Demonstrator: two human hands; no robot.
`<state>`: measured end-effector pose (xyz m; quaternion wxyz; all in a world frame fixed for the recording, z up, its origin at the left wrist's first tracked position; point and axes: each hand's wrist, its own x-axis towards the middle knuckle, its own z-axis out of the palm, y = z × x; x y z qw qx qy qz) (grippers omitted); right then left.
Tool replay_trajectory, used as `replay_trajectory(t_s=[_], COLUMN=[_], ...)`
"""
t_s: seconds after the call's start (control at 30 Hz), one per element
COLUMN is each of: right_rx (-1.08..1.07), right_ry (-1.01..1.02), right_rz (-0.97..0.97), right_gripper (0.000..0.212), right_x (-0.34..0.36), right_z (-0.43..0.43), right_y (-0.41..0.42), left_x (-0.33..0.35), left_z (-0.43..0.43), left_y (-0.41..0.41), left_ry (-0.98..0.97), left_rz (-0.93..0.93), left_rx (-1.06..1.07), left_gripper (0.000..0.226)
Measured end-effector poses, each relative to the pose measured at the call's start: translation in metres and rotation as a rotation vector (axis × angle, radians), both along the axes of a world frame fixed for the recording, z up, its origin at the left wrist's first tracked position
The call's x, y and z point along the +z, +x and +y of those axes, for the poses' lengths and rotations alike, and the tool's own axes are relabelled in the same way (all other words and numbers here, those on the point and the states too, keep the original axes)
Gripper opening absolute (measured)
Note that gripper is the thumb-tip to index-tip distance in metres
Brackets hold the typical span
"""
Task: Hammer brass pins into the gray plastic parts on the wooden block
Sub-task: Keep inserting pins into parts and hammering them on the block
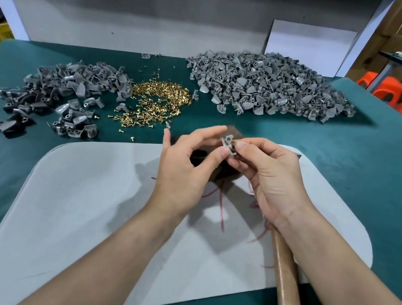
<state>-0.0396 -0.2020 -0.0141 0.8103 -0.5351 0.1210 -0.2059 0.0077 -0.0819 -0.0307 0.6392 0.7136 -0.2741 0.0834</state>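
Gray part [227, 143] pinched between fingers [222, 153]

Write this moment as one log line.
left hand: pinches gray part | right hand: pinches same part | hammer handle: below right wrist

No text, label, brand, number or sign can be read anywhere here.

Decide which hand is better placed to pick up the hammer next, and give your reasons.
Right, most likely. The hammer handle runs under the wrist of the right hand, well away from the left hand. Both hands pinch the gray part, so the left hand could hold it alone.
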Motion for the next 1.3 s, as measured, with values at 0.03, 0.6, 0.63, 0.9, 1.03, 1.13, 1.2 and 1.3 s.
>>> replay_trajectory(t_s=[0.03,0.6,0.63,0.9,1.03,1.13,1.2,1.3], right_rx=[0.000,0.019,0.020,0.003,-0.027,-0.062,-0.077,-0.078], right_ry=[0.015,-0.081,-0.090,-0.184,-0.242,-0.339,-0.401,-0.431], right_rz=[0.003,-0.046,-0.052,-0.085,-0.076,-0.074,-0.080,-0.081], right_gripper=[0.012,0.035,0.037,0.030,0.024,0.021,0.019,0.017], right_x=[0.0001,0.0008,0.0007,0.0000,-0.0016,-0.0017,-0.0012,-0.0016], right_z=[-0.0004,0.0004,0.0004,0.0007,0.0011,0.0005,0.0002,-0.0003], right_y=[0.0000,-0.0002,0.0001,-0.0005,-0.0008,-0.0017,-0.0027,-0.0034], left_x=[-0.0002,-0.0041,-0.0041,-0.0033,-0.0027,-0.0027,-0.0027,-0.0029], left_z=[-0.0002,-0.0005,-0.0005,-0.0005,-0.0001,-0.0004,-0.0003,-0.0003], left_y=[0.0000,0.0020,0.0020,0.0013,0.0011,0.0012,0.0013,0.0016], left_ry=[0.010,0.002,0.007,0.036,0.032,0.042,0.049,0.054], left_rz=[0.013,0.063,0.059,0.030,0.038,0.029,0.020,0.020], left_rx=[0.007,-0.060,-0.057,0.002,-0.001,0.005,0.011,0.010], left_gripper=[0.022,0.011,0.011,0.012,0.012,0.012,0.012,0.011])
